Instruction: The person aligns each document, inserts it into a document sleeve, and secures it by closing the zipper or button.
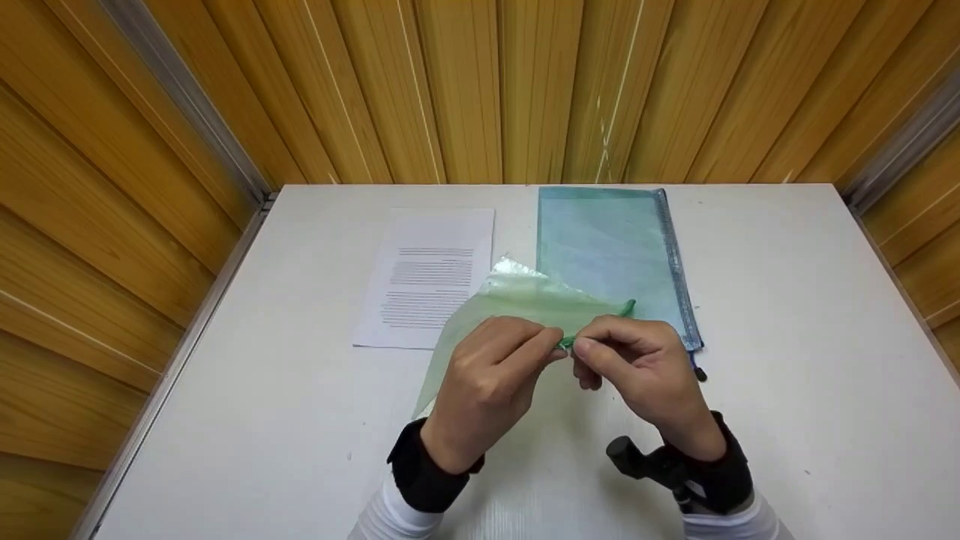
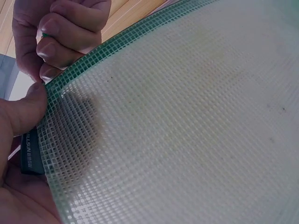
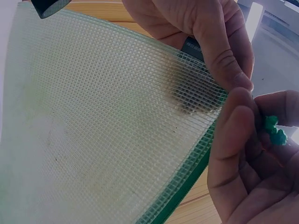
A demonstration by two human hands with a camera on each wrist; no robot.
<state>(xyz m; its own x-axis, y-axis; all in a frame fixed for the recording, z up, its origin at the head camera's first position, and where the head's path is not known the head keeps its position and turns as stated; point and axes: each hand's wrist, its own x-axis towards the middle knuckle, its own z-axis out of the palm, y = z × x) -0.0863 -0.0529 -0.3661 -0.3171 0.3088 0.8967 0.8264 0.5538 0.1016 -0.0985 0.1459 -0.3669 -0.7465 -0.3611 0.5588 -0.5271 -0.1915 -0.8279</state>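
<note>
A green mesh zipper pouch (image 1: pixel 517 300) is held up over the table, its gridded side filling most of the left wrist view. At one corner of its dark green zipper edge, my left hand (image 1: pixel 487 382) pinches the mesh between thumb and fingers. Right beside it, my right hand (image 1: pixel 645 367) pinches the end of the zipper edge, fingertips nearly meeting those of the left. A small crumpled green piece (image 3: pixel 275 133) pokes out between the right hand's fingers in the right wrist view. Part of the zipper edge is hidden behind the fingers.
A printed sheet of paper (image 1: pixel 431 277) lies on the white table (image 1: pixel 247 397), left of centre. Near the back edge lies a blue mesh zipper pouch (image 1: pixel 607 240) with a dark zipper along its right side. Wood-look panels (image 1: pixel 457 90) stand behind the table.
</note>
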